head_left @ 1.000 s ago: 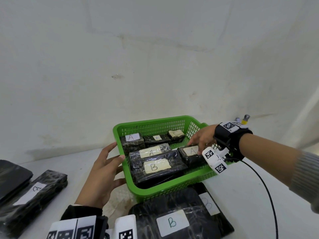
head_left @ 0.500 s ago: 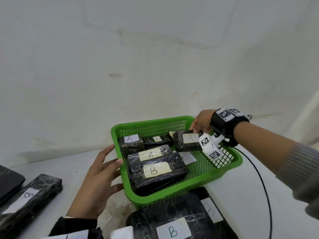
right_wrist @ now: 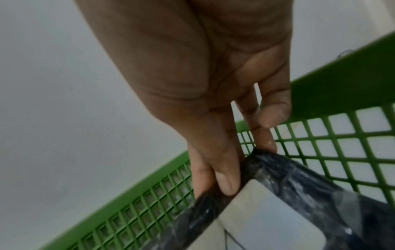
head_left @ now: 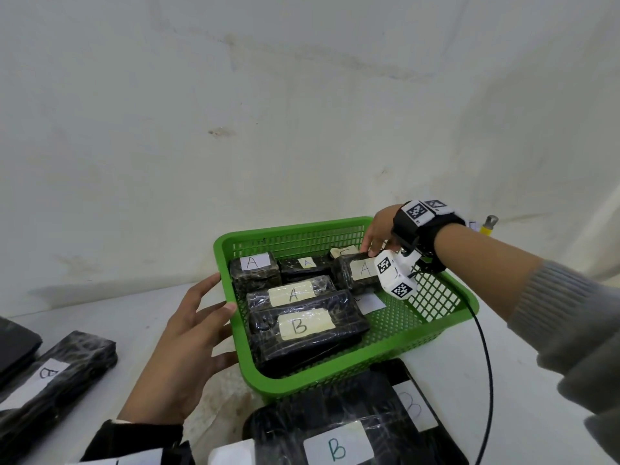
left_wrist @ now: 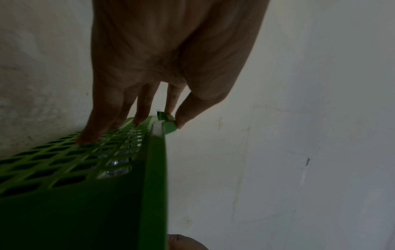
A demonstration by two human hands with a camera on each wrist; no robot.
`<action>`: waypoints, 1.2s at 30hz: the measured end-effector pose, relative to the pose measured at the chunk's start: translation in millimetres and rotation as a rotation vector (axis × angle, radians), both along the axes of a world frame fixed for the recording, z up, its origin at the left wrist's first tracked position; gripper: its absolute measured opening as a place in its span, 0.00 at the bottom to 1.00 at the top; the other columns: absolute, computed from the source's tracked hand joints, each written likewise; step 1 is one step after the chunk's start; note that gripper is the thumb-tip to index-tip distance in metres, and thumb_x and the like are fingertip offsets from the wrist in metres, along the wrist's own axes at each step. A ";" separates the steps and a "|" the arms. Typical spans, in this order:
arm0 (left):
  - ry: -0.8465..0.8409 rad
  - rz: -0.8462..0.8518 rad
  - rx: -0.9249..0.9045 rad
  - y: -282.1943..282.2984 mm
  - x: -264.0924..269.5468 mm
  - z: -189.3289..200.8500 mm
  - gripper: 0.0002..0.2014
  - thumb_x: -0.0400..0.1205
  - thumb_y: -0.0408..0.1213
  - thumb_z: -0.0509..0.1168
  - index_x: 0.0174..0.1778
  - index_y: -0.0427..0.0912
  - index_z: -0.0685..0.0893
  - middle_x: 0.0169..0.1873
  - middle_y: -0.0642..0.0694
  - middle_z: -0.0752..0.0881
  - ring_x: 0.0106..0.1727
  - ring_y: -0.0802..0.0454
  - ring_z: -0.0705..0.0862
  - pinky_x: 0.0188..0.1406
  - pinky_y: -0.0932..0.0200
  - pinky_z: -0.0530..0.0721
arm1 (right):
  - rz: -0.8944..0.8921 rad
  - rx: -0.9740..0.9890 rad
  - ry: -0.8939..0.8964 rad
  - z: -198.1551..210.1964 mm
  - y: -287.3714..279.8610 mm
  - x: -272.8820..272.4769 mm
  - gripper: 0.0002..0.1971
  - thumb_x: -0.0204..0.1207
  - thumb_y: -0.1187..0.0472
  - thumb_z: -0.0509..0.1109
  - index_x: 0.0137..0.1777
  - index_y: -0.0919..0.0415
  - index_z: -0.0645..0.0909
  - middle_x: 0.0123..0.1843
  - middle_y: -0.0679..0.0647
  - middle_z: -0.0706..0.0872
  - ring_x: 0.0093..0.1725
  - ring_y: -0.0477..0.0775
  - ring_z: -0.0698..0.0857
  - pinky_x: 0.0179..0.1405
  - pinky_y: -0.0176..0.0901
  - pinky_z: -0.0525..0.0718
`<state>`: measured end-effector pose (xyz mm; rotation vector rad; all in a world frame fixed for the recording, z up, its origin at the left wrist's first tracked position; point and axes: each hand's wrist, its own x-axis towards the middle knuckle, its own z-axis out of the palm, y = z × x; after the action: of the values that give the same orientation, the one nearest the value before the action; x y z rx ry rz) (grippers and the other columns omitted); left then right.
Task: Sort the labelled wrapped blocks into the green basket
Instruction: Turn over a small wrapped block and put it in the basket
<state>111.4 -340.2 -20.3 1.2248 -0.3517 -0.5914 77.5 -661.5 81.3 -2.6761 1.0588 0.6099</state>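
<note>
Green basket (head_left: 436, 333): your right hand (head_left: 377, 231) pinches an A block (head_left: 357, 273) mid-placement, left hand (head_left: 191, 344) flat vs wall; next, seat it w/ the A's, release

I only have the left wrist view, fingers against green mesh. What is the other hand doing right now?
Observer: The right hand holds the far edge of an A-labelled block inside the green basket.
Operator: Is that block lying flat?
Observer: It appears tilted, label facing the head camera, near the basket's back wall.
Operator: Any B blocks in there?
Observer: One large B-labelled block lies at the near side; a second B-labelled block lies outside, in front of the basket.
</note>
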 end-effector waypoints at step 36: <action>0.008 -0.007 -0.002 -0.3 3.6 -3.7 0.21 0.86 0.29 0.60 0.72 0.54 0.77 0.40 0.48 0.92 0.41 0.46 0.88 0.34 0.48 0.86 | -0.366 0.377 -0.333 -35.6 -33.0 -44.0 0.19 0.80 0.68 0.68 0.70 0.72 0.78 0.47 0.59 0.87 0.42 0.55 0.86 0.33 0.37 0.88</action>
<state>115.0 -340.5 -24.0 1.2193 -0.3496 -0.6015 33.5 -694.5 45.7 -2.0962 1.1588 0.2494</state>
